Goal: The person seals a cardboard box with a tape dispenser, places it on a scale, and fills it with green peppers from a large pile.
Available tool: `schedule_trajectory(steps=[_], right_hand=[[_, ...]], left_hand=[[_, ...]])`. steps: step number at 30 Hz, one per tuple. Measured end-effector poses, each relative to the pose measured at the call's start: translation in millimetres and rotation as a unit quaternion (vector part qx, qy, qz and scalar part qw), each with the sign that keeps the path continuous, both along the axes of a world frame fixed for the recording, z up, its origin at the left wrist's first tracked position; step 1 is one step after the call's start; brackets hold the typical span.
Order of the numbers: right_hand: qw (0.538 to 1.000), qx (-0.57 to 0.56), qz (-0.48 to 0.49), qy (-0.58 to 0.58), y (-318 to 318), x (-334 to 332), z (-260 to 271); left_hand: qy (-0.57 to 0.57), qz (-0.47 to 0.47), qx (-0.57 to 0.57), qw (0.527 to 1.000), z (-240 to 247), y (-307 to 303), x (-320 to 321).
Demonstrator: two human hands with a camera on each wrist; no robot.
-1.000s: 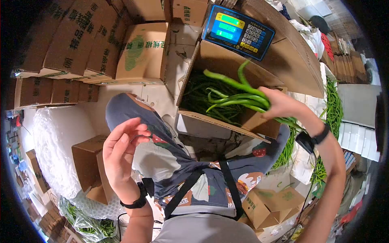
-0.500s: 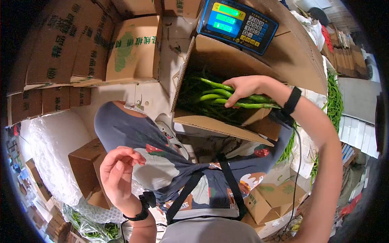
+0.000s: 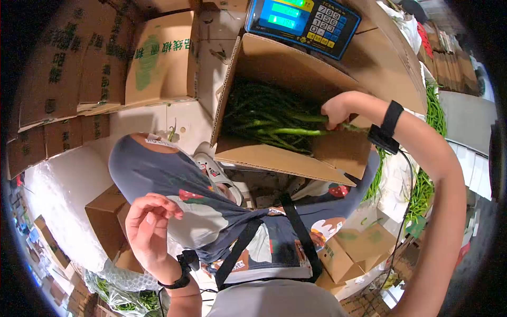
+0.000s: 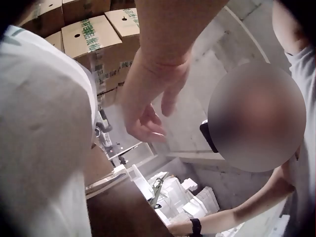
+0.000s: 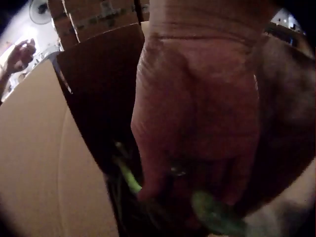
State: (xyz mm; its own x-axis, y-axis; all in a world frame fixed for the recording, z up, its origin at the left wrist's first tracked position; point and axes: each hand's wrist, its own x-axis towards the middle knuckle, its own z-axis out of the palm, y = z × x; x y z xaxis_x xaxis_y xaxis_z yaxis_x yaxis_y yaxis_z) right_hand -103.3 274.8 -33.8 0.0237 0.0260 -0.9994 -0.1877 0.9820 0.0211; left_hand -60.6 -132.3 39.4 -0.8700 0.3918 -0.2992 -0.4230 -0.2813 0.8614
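Inside the open cardboard box (image 3: 288, 161), long green chili peppers (image 3: 259, 108) lie in a dark heap. My right hand (image 3: 338, 110) reaches in at the box's right end, fingers curled round a few chilies; a bright green one (image 3: 298, 131) points left from below it. The right wrist view shows a chili (image 5: 129, 177) beside the thumb side and a thicker one (image 5: 215, 215) under the fingers; the fingertips are partly hidden in shadow. My left hand (image 3: 150, 227) hangs over the left thigh, fingers loosely bent, holding nothing, also seen hand-down in the left wrist view.
A scale display (image 3: 301, 24) with lit green numbers stands behind the box. Printed cartons (image 3: 161, 58) are stacked at left. More chilies (image 3: 435, 113) lie along the right side. A small open carton (image 3: 359, 253) sits near the right hip, bubble wrap (image 3: 58, 211) at left.
My right hand carried a bunch of chilies down into the box, then shifted toward its right end; most of the bunch now lies among the heap. The left hand stays beside the thigh.
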Motion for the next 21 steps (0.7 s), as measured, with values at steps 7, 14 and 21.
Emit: schedule_trajectory(steps=[7,14,21], right_hand=[[0.944,-0.102,-0.239,0.205,18,0,-4],[0.978,-0.041,0.084,0.187,-7,38,-111],[0.935,-0.099,0.082,0.330,3,23,-131]], left_hand=[[0.012,0.001,0.012,1.000,-1,0,-3],[0.000,-0.004,0.006,1.000,-2,3,0],[-0.009,0.043,0.034,0.998,-7,-3,4]])
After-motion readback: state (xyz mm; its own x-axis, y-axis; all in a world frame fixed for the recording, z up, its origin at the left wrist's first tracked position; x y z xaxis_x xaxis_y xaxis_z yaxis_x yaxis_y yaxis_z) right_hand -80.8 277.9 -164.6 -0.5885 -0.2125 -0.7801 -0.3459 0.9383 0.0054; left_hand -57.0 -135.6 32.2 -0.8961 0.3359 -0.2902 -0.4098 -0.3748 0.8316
